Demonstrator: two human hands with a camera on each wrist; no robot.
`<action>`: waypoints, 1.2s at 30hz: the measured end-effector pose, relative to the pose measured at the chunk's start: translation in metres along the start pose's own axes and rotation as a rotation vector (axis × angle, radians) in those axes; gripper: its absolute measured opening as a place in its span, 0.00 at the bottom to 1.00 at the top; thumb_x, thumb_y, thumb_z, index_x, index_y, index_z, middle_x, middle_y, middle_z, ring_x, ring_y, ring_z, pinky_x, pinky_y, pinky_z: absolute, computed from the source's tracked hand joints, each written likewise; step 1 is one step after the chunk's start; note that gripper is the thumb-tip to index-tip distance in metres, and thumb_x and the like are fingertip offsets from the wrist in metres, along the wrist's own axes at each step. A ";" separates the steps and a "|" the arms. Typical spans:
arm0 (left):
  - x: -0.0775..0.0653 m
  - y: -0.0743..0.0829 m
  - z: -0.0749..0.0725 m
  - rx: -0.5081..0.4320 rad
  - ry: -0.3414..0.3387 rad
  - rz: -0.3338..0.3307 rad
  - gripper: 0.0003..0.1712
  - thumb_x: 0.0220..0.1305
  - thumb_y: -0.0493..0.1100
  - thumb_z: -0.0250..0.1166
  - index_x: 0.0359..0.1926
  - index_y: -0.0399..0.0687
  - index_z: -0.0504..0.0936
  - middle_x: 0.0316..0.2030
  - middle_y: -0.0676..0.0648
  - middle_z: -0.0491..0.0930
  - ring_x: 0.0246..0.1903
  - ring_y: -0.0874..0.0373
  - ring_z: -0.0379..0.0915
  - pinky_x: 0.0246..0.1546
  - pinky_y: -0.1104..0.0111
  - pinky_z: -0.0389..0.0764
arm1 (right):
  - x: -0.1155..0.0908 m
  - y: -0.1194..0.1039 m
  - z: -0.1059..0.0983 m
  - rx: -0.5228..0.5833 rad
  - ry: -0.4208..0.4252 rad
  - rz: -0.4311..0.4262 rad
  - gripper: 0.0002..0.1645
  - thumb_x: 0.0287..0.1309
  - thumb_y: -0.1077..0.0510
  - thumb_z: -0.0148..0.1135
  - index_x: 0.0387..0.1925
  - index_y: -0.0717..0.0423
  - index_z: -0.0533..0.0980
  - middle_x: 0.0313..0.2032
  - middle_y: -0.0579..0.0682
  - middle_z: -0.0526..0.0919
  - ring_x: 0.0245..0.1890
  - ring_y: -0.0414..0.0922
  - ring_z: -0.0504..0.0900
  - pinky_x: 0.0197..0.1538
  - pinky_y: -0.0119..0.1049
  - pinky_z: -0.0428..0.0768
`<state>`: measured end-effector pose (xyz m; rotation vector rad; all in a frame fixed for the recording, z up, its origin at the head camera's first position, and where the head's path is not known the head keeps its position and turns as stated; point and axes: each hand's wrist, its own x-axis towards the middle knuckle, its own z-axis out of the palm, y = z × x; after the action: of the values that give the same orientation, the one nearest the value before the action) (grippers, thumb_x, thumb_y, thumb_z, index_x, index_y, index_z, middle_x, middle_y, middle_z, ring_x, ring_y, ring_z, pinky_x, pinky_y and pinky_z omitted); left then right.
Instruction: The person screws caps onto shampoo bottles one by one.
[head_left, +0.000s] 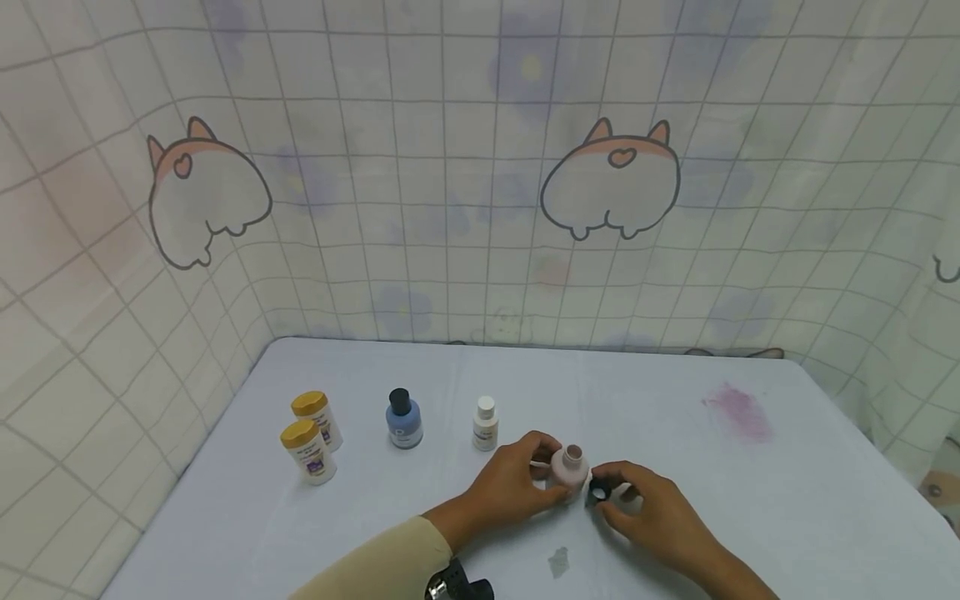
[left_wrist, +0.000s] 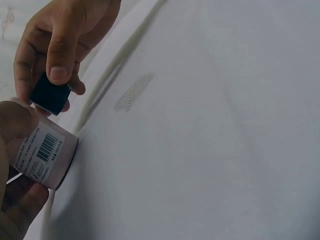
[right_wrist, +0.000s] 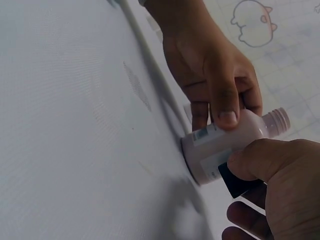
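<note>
My left hand (head_left: 517, 479) grips a small pale pink bottle (head_left: 569, 475), fingers and thumb around its body. The bottle's threaded neck (right_wrist: 278, 122) is uncovered, and a label with a barcode (left_wrist: 47, 146) shows on its side. Between the left fingers, a thin white strip (head_left: 538, 464) sticks out next to the bottle. Just right of the bottle, my right hand (head_left: 656, 510) pinches a black cap (head_left: 598, 490) between thumb and fingers. In the left wrist view the same dark cap (left_wrist: 50, 95) is close beside the bottle's shoulder.
Behind the left hand stand a white dropper-size bottle (head_left: 486, 425) and a blue bottle (head_left: 405, 423) with a black cap. Farther left are two white tubs with yellow lids (head_left: 309, 450). The white tabletop (head_left: 750, 500) bears a pink stain (head_left: 741, 412) and a grey patch (head_left: 558, 562).
</note>
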<state>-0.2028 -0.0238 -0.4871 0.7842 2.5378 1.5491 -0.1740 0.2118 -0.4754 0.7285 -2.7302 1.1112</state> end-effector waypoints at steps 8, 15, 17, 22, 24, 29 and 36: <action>-0.011 0.003 -0.003 -0.036 -0.018 0.012 0.28 0.52 0.50 0.72 0.52 0.56 0.69 0.48 0.60 0.73 0.49 0.69 0.72 0.47 0.77 0.75 | -0.001 -0.001 -0.003 0.000 0.016 -0.034 0.27 0.44 0.61 0.74 0.48 0.46 0.76 0.40 0.32 0.78 0.40 0.32 0.77 0.38 0.32 0.80; -0.018 0.001 -0.008 -0.046 -0.029 0.008 0.29 0.52 0.51 0.72 0.52 0.56 0.69 0.48 0.60 0.73 0.49 0.69 0.72 0.48 0.75 0.76 | -0.001 -0.004 -0.006 -0.030 0.025 -0.026 0.28 0.45 0.59 0.74 0.50 0.46 0.75 0.41 0.31 0.77 0.38 0.34 0.77 0.38 0.33 0.80; -0.019 0.002 -0.009 -0.054 -0.036 0.008 0.29 0.52 0.51 0.72 0.52 0.56 0.68 0.48 0.59 0.73 0.49 0.68 0.72 0.48 0.75 0.75 | -0.001 -0.005 -0.007 -0.048 0.026 0.004 0.29 0.46 0.58 0.74 0.51 0.43 0.74 0.42 0.31 0.77 0.37 0.35 0.77 0.38 0.33 0.80; -0.024 0.001 -0.012 -0.074 -0.053 0.002 0.29 0.52 0.50 0.72 0.52 0.57 0.68 0.48 0.59 0.73 0.48 0.68 0.73 0.48 0.77 0.75 | -0.001 -0.007 -0.009 -0.084 0.024 0.063 0.29 0.47 0.53 0.73 0.52 0.36 0.73 0.42 0.31 0.75 0.35 0.36 0.77 0.37 0.36 0.79; -0.026 0.000 -0.013 -0.075 -0.056 0.000 0.29 0.52 0.50 0.72 0.52 0.57 0.68 0.48 0.59 0.73 0.48 0.68 0.73 0.48 0.76 0.75 | -0.001 -0.008 -0.010 -0.082 0.020 0.071 0.28 0.48 0.52 0.73 0.51 0.35 0.73 0.42 0.31 0.75 0.35 0.36 0.77 0.37 0.37 0.78; -0.030 0.001 -0.015 -0.090 -0.065 -0.012 0.29 0.52 0.50 0.72 0.53 0.57 0.68 0.49 0.58 0.73 0.48 0.67 0.73 0.49 0.75 0.75 | -0.001 -0.010 -0.011 -0.054 0.007 0.078 0.25 0.49 0.48 0.72 0.50 0.34 0.74 0.43 0.29 0.76 0.35 0.37 0.76 0.35 0.36 0.78; -0.033 0.003 -0.017 -0.045 -0.080 -0.008 0.33 0.52 0.53 0.71 0.57 0.53 0.68 0.50 0.59 0.73 0.49 0.68 0.71 0.52 0.73 0.74 | 0.000 -0.009 -0.009 -0.049 0.023 0.020 0.27 0.47 0.54 0.74 0.49 0.35 0.73 0.41 0.30 0.76 0.34 0.36 0.77 0.36 0.35 0.79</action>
<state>-0.1787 -0.0513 -0.4831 0.8133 2.4378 1.5346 -0.1700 0.2124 -0.4633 0.6790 -2.7414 1.0452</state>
